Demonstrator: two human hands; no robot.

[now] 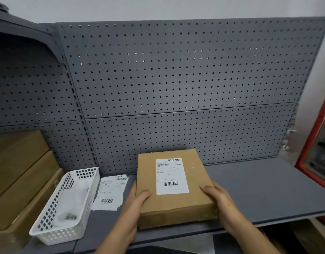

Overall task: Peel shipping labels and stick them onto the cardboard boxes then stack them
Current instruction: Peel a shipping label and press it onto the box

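Head view, sweeping from the left edge: plain cardboard boxes sit piled at lower left, no labels on the faces that show. Next along, a white mesh basket with what looks like peeled backing paper inside, and just beside it a small stack of shipping labels lying flat on the grey shelf, against the pegboard.

Now the action, centre bottom: the labelled box rests on the shelf, or barely off it, hard to call. The left hand clamps its near left corner, thumb over the top face, fingers hidden underneath. The right hand grips the near right edge the same way, thumb on top. Both are closed on the box.

Its label sits flat and square on top, no lifted corners visible, so this one looks ready for stacking. To do it well, keep the box level, hands low on the sides, and set it down with edges lined up.

The long axis runs from the bottom of the frame up toward the pegboard, leaning slightly left at the far end, with the label's lower barcode nearest the hands.
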